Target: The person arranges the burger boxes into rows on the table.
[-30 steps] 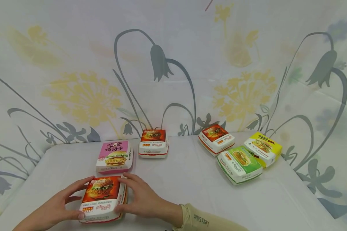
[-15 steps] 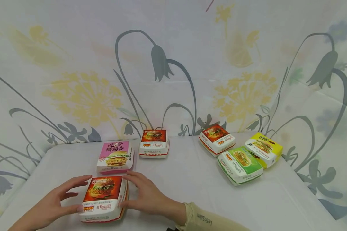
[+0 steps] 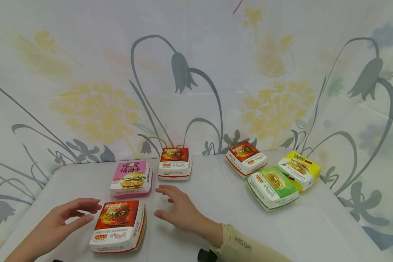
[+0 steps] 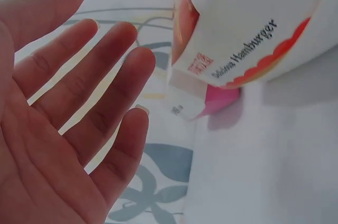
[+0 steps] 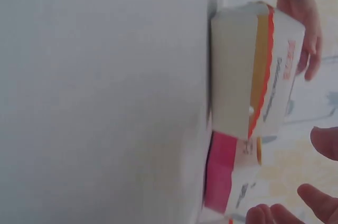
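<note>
A red-and-white hamburger box [image 3: 117, 227] with a burger picture on its lid lies closed at the table's front left. Just left of it my left hand [image 3: 60, 223] hovers, fingers loosely bent and holding nothing. The left wrist view shows that palm [image 4: 58, 123] spread beside the same box [image 4: 237, 39]. To the box's right, apart from it, my right hand [image 3: 183, 211] has thumb and fingers parted around nothing. Directly behind the box sits a pink hamburger box [image 3: 131, 178], also partly visible in the right wrist view.
Behind the pink box, to its right, is another red-and-white box [image 3: 174, 163]. At the right stand a third red-and-white box [image 3: 246, 158], a green box [image 3: 273, 187] and a yellow box [image 3: 299, 169], close together. A flower-patterned cloth [image 3: 199, 109] hangs behind the white table [image 3: 213, 196].
Both hands have let go of the front red-and-white box. My right hand has drawn away to the right, my left slightly to the left. The box stays where it was.
</note>
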{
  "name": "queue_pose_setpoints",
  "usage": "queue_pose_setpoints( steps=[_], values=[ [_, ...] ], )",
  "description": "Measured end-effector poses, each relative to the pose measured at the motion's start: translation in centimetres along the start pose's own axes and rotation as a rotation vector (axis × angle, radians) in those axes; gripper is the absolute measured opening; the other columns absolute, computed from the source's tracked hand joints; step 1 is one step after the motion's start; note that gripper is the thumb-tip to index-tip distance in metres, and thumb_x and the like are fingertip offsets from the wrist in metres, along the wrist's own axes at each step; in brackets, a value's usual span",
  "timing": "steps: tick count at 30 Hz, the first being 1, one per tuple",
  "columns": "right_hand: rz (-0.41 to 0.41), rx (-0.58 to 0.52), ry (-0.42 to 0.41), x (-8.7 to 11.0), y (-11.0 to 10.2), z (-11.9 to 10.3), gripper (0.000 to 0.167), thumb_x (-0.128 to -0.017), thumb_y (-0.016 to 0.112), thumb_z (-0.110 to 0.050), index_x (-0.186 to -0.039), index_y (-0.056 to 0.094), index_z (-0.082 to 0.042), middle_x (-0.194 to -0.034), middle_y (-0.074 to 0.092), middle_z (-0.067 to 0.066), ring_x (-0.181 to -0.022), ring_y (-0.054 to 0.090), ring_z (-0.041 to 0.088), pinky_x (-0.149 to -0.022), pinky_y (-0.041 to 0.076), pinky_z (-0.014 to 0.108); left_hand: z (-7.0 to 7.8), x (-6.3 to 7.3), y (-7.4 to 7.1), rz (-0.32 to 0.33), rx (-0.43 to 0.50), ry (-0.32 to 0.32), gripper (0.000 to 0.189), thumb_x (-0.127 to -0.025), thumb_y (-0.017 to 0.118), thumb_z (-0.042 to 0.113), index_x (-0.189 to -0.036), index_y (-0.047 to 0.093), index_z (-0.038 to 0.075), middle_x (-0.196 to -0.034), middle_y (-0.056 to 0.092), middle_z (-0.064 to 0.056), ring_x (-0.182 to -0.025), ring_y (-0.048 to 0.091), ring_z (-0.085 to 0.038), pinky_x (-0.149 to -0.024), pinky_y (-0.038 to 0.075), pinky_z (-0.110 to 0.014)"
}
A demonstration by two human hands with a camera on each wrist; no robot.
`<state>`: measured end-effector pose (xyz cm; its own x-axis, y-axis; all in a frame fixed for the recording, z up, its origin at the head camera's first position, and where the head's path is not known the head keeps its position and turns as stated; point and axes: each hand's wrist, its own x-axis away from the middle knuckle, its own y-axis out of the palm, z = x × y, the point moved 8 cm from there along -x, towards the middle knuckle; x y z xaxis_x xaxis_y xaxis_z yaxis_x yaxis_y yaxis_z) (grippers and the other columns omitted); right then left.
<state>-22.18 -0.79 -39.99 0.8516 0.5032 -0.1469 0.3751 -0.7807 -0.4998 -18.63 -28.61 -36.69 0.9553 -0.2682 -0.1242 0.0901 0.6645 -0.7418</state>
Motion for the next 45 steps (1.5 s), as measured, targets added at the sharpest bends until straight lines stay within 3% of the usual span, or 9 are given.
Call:
queue_pose_setpoints(
  steps=[7,11,20,26,32,39,45],
  values=[
    [0.133,0.007,-0.057,0.3,-3.9,0.8,0.047,-0.093,0.070,-0.016,-0.137,0.056,-0.008,-0.131,0.058,0.005,-0.118,0.056,0.031,-0.093,0.052,0.039,1.4,-0.1,-0.3,0.022,0.075,0.051,0.031,-0.099,0.063,0.013,-0.129,0.061,0.006,-0.110,0.070,0.004,-0.095,0.065,-0.006,-0.076,0.053,-0.020],
    [0.205,-0.008,-0.056,0.3,-5.8,1.6,0.043,-0.094,0.069,-0.014,-0.135,0.057,-0.007,-0.127,0.058,0.008,-0.116,0.056,0.031,-0.092,0.051,0.044,2.7,-0.9,-0.5,0.018,0.121,0.082,0.029,-0.100,0.060,0.010,-0.129,0.061,0.006,-0.107,0.070,0.000,-0.094,0.064,-0.010,-0.077,0.053,-0.021],
    [0.303,-0.021,0.020,-0.1,-8.3,3.3,0.041,-0.093,0.069,-0.013,-0.132,0.059,-0.010,-0.130,0.058,0.012,-0.115,0.057,0.029,-0.093,0.051,0.045,6.6,-4.4,-0.7,-0.040,0.272,0.098,0.027,-0.103,0.056,0.015,-0.127,0.058,0.002,-0.114,0.066,-0.017,-0.100,0.066,-0.014,-0.086,0.051,-0.020],
    [0.341,-0.010,0.089,-0.2,-9.5,4.3,0.041,-0.093,0.069,-0.014,-0.133,0.059,-0.012,-0.130,0.058,0.012,-0.116,0.057,0.031,-0.092,0.051,0.045,8.7,-7.7,0.3,-0.082,0.299,0.094,0.024,-0.102,0.058,0.020,-0.122,0.061,0.006,-0.117,0.065,-0.016,-0.103,0.065,-0.027,-0.090,0.051,-0.025],
    [0.359,0.005,0.117,-0.5,-10.4,5.0,0.046,-0.093,0.069,-0.012,-0.138,0.057,-0.011,-0.134,0.056,0.013,-0.118,0.057,0.029,-0.095,0.050,0.045,8.7,-10.8,1.2,-0.105,0.240,0.064,0.024,-0.101,0.061,0.027,-0.121,0.063,0.014,-0.121,0.065,-0.009,-0.109,0.061,-0.032,-0.094,0.048,-0.049],
    [0.301,0.068,0.123,-2.0,-10.4,5.5,0.051,-0.093,0.069,-0.011,-0.142,0.055,-0.011,-0.149,0.046,0.013,-0.129,0.049,0.035,-0.101,0.046,0.050,8.3,-13.6,2.3,-0.144,0.200,0.057,0.030,-0.102,0.057,0.021,-0.130,0.060,0.010,-0.132,0.060,-0.014,-0.118,0.057,-0.029,-0.096,0.048,-0.050],
    [0.267,0.071,0.202,-3.2,-10.0,6.7,0.053,-0.094,0.068,-0.015,-0.144,0.053,-0.013,-0.152,0.042,0.014,-0.132,0.047,0.035,-0.103,0.044,0.049,7.8,-15.8,4.6,-0.196,0.242,0.009,0.041,-0.102,0.056,0.018,-0.140,0.051,0.004,-0.142,0.051,-0.018,-0.130,0.049,-0.037,-0.102,0.043,-0.053]
  ],
)
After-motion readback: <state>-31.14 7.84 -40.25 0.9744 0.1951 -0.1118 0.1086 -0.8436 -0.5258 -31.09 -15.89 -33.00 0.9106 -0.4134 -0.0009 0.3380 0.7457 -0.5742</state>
